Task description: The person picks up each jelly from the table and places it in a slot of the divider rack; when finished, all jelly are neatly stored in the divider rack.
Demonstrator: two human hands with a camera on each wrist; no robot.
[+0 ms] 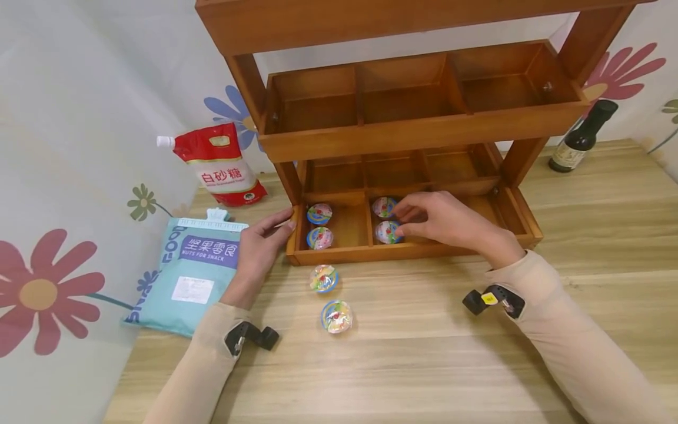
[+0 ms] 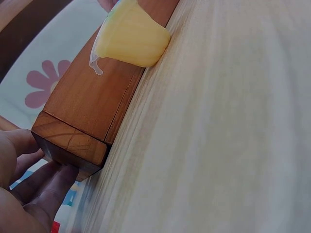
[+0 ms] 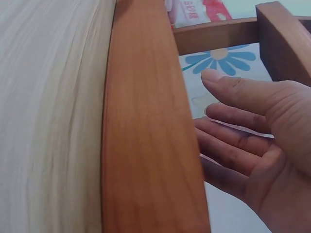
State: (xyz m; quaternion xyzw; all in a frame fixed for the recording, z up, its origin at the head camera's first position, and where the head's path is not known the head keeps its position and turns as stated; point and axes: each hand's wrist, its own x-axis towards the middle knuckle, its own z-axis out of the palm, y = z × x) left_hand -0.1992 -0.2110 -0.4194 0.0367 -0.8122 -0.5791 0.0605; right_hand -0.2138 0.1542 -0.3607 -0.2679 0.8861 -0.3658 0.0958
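My left hand [image 1: 261,246] rests against the left end of the wooden shelf rack [image 1: 339,256], with its fingers nearly straight on the outer side. My right hand [image 1: 442,219] hovers over the lowest front tier, thumb and fingers apart and nothing between them. Its fingertips come right beside two pink-lidded jelly cups [image 1: 388,232] in the middle compartment. Two more jelly cups [image 1: 319,238] stand one behind the other in the left compartment. On the table before the rack, a yellow jelly cup [image 1: 324,279] lies tipped, with another yellow jelly cup [image 1: 336,317] nearer to me.
A red and white sugar pouch [image 1: 225,168] stands behind left. Below it lies a light blue nut snack bag [image 1: 185,271], close to my left forearm. A dark bottle [image 1: 581,138] stands right of the rack. Upper tiers [image 1: 424,126] overhang the lowest one.
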